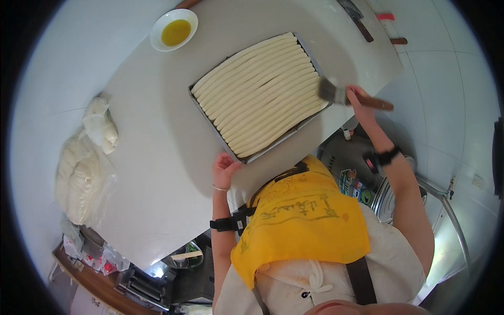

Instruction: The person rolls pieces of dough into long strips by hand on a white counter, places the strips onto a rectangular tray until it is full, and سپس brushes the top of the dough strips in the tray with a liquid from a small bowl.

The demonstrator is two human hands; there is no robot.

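A rectangular metal tray (208,121) lies at a slant on the worktop, lined with several long dough strips (262,94) packed side by side. My right hand (359,96) grips the wooden handle of a wide flat brush (330,90). The brush's bristles, slightly blurred, are over the ends of the strips at the tray's right edge; contact cannot be made out. My left hand (225,167) is at the tray's near left corner, fingers curled against its rim. Beyond the tray stands a white bowl (156,35) of yellow liquid (176,32), probably oil.
Plastic bags of dough (80,177) lie along the worktop's (145,189) left side. A cleaver (360,23) rests at the far right, near another wooden handle (399,41). Below the right edge are a metal pot lid (384,201) and a curved metal rail (449,204).
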